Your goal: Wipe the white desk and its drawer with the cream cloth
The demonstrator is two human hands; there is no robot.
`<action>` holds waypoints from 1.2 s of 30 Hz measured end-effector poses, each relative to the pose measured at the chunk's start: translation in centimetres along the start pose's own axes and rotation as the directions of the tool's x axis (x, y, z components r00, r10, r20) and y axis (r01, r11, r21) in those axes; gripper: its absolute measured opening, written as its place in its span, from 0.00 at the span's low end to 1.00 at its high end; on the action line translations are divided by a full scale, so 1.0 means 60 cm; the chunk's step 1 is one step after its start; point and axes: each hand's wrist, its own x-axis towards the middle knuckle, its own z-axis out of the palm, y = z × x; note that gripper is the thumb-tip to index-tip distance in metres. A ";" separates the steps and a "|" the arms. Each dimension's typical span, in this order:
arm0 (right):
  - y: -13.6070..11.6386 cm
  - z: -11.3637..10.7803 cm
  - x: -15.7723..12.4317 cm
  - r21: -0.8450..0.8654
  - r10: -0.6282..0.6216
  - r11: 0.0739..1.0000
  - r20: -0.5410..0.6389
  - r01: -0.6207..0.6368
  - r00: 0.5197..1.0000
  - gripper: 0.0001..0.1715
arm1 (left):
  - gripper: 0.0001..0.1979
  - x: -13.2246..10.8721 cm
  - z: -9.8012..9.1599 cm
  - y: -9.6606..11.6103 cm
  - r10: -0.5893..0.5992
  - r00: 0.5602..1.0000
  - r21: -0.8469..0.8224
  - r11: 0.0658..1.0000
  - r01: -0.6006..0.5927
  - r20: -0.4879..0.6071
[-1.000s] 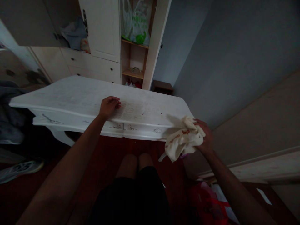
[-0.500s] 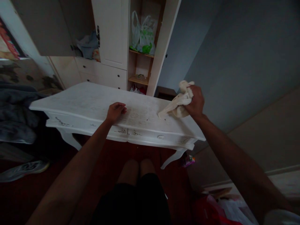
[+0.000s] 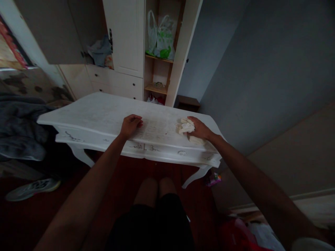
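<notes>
A white table (image 3: 99, 113) with curved legs and small drawers stands in front of me, its top smudged. My left hand (image 3: 130, 124) rests near the front edge of the top with its fingers curled under. My right hand (image 3: 200, 128) presses a crumpled cream cloth (image 3: 184, 126) flat onto the right part of the tabletop, fingers wrapped over it. My knees show below the table.
Behind the table stands a white wardrobe (image 3: 127, 38) with drawers and an open shelf holding plastic bags (image 3: 159, 35). A grey blanket (image 3: 18, 129) and a shoe (image 3: 32, 188) lie at the left. A grey wall is at the right, red and white items (image 3: 243, 233) on the floor.
My right hand lifted the cloth from below the table's right corner up over the top, then brought it down onto the surface. My left hand has stayed put.
</notes>
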 end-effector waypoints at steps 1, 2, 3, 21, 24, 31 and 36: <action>0.007 -0.010 -0.001 0.061 0.004 0.998 0.038 -0.007 0.999 0.58 | 0.04 0.000 0.000 0.000 0.001 1.000 -0.003 1.000 -0.001 0.003; 0.013 -0.020 -0.003 0.123 0.018 0.992 0.075 -0.027 0.997 0.61 | 0.04 -0.001 0.000 0.000 0.002 1.000 -0.008 1.000 -0.002 0.002; 0.019 -0.030 -0.007 0.181 0.036 0.982 0.106 -0.055 0.994 0.62 | 0.04 -0.001 -0.001 0.001 0.005 1.000 -0.011 1.000 -0.005 0.001; 0.159 -0.057 -0.148 0.622 0.772 0.584 -0.225 -0.522 0.594 0.22 | 0.11 -0.006 -0.011 0.005 0.054 0.995 0.105 0.993 -0.062 0.081; 0.173 -0.043 -0.147 0.651 0.818 0.540 -0.256 -0.534 0.515 0.25 | 0.12 -0.008 -0.011 0.007 0.046 0.995 0.080 0.995 -0.053 0.089; 0.190 -0.026 -0.115 0.713 0.804 0.573 -0.395 -0.404 0.444 0.19 | 0.11 -0.011 -0.009 0.010 0.057 0.997 0.070 0.996 -0.061 0.061; 0.182 -0.020 -0.118 0.726 0.862 0.507 -0.411 -0.465 0.297 0.16 | 0.10 -0.013 -0.007 0.010 0.079 0.996 0.123 0.989 -0.083 0.040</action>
